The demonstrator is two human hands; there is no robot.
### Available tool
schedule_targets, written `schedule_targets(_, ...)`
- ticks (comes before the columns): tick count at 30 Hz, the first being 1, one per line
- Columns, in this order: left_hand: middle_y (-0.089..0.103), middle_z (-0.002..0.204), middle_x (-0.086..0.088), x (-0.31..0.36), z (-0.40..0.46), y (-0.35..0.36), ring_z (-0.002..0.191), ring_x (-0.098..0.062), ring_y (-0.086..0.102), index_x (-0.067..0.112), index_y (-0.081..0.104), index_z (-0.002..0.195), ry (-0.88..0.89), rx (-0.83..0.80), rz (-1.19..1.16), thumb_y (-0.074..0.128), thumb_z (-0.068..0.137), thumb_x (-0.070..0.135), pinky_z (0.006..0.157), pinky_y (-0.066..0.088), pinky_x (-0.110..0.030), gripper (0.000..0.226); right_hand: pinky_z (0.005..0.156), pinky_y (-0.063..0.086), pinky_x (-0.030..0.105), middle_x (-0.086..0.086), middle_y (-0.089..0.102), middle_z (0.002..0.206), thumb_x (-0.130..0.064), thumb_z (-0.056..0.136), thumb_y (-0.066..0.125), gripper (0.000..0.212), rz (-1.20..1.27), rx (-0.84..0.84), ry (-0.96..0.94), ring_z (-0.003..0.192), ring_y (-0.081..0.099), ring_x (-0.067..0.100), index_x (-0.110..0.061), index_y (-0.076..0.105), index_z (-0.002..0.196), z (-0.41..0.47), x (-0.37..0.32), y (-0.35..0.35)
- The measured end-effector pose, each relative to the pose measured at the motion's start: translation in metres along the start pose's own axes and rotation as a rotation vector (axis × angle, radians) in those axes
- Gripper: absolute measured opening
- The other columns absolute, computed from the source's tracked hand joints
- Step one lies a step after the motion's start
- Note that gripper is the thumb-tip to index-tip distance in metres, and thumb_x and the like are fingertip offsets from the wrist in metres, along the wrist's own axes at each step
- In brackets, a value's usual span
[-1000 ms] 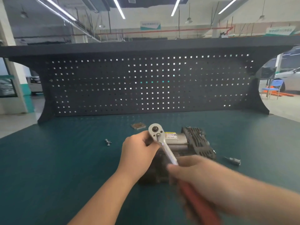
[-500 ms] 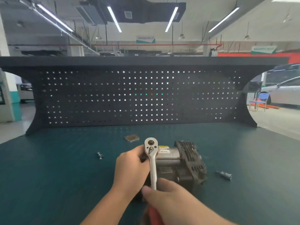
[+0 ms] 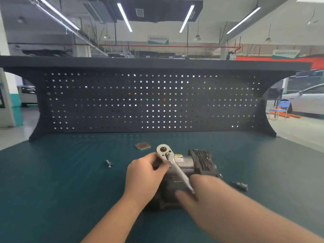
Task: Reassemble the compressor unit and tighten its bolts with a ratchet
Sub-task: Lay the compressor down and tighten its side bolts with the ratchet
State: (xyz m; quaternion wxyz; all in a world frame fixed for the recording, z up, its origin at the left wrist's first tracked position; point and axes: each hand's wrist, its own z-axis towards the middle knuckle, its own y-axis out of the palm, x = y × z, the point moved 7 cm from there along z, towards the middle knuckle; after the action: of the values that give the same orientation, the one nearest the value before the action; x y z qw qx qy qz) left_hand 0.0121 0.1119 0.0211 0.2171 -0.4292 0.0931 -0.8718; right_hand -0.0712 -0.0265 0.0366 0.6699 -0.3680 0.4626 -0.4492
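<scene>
You are mid-tightening: your left hand (image 3: 146,178) is curled around the chrome head of the ratchet (image 3: 172,165), and your blurred right hand (image 3: 198,193) is wrapped round its handle. The ribbed, cast-metal compressor unit (image 3: 192,172) sits mid-surface, nearer your edge. A loose bolt (image 3: 109,163), a socket (image 3: 241,185) and a flat plate (image 3: 142,146) lie unused on the matte green surface (image 3: 52,181), so work likely remains.

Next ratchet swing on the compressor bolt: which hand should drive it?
Probably the right hand: it grips the ratchet by its handle end. The left hand is up by the ratchet's head, over the compressor, better placed to steady.
</scene>
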Motion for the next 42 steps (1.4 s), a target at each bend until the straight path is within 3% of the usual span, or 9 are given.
schedule_targets(4,0.069,0.065,0.012,-0.004,-0.003,0.001,0.064,-0.016,0.062,0.028,0.07,0.078,-0.022,0.026,-0.05,0.067,0.084,0.021,0.065,0.053,-0.04,0.009,0.051,0.033,0.021,-0.006,0.047,0.071,-0.042,0.095,0.044,0.03,0.348,-0.092,0.096,0.061,0.047,0.007,-0.022,0.038,0.074,-0.007,-0.012,0.021)
schedule_targets(9,0.06,0.055,0.023,0.009,-0.004,-0.003,0.054,0.002,0.05,0.035,0.072,0.08,0.128,0.014,-0.005,0.069,0.086,0.031,0.053,0.034,-0.01,0.008,0.068,0.038,0.033,-0.005,0.059,0.083,-0.058,0.095,0.035,0.039,-0.249,0.163,-0.025,0.091,0.057,0.024,-0.025,0.035,0.074,0.018,0.038,-0.018)
schedule_targets(13,0.07,0.074,0.024,0.01,-0.002,-0.002,0.068,-0.004,0.064,0.044,0.068,0.086,0.103,0.023,-0.008,0.069,0.085,0.042,0.062,0.047,-0.02,0.002,0.074,0.036,0.031,-0.007,0.063,0.094,-0.067,0.091,0.026,0.043,-0.587,0.299,-0.062,0.096,0.054,0.02,-0.027,0.039,0.084,0.033,0.043,-0.052)
schedule_targets(21,0.069,0.067,0.01,0.004,-0.002,-0.002,0.063,-0.018,0.059,0.022,0.074,0.079,0.065,0.027,0.007,0.064,0.08,0.038,0.062,0.047,-0.033,0.019,0.042,0.036,0.015,-0.005,0.05,0.065,-0.047,0.087,0.053,0.03,0.153,-0.06,-0.03,0.048,0.047,0.002,-0.025,0.038,0.073,-0.016,0.003,0.01)
schedule_targets(25,0.068,0.065,0.011,0.008,-0.002,-0.001,0.059,-0.012,0.055,0.03,0.073,0.08,0.111,0.0,0.025,0.062,0.082,0.044,0.058,0.042,-0.028,0.018,0.05,0.036,0.013,-0.011,0.054,0.057,-0.043,0.091,0.055,0.027,-0.044,0.037,-0.041,0.058,0.052,0.001,-0.034,0.051,0.066,0.024,0.047,-0.016)
schedule_targets(28,0.071,0.068,0.011,0.012,-0.002,0.0,0.064,-0.012,0.061,0.043,0.072,0.088,0.133,-0.026,0.07,0.061,0.083,0.055,0.064,0.049,-0.03,0.017,0.082,0.04,0.028,-0.016,0.059,0.08,-0.057,0.089,0.053,0.021,-0.244,0.101,0.01,0.092,0.053,0.015,-0.037,0.059,0.086,0.05,0.065,-0.045)
schedule_targets(35,0.06,0.056,0.02,0.003,-0.002,0.0,0.057,-0.004,0.051,0.032,0.066,0.065,0.057,-0.007,0.016,0.057,0.075,0.046,0.053,0.036,-0.015,0.019,0.044,0.042,0.017,-0.005,0.062,0.058,-0.043,0.085,0.05,0.026,-0.07,-0.034,-0.061,0.049,0.058,0.007,-0.025,0.055,0.068,0.001,0.019,-0.014)
schedule_targets(38,0.055,0.051,0.021,0.004,-0.001,-0.001,0.051,-0.005,0.045,0.039,0.055,0.051,0.039,0.001,0.018,0.062,0.076,0.04,0.05,0.033,-0.014,0.026,0.052,0.047,0.015,-0.009,0.068,0.061,-0.034,0.086,0.055,0.023,0.251,-0.203,-0.007,0.052,0.064,0.004,-0.018,0.056,0.07,-0.006,0.016,-0.002)
schedule_targets(42,0.069,0.07,0.02,0.009,-0.003,0.0,0.068,-0.005,0.061,0.044,0.068,0.087,0.069,-0.059,0.049,0.059,0.074,0.047,0.066,0.05,-0.025,0.016,0.075,0.052,0.028,-0.006,0.067,0.073,-0.037,0.083,0.063,0.008,-0.003,-0.211,-0.011,0.076,0.064,0.011,-0.033,0.065,0.077,0.02,0.05,-0.007)
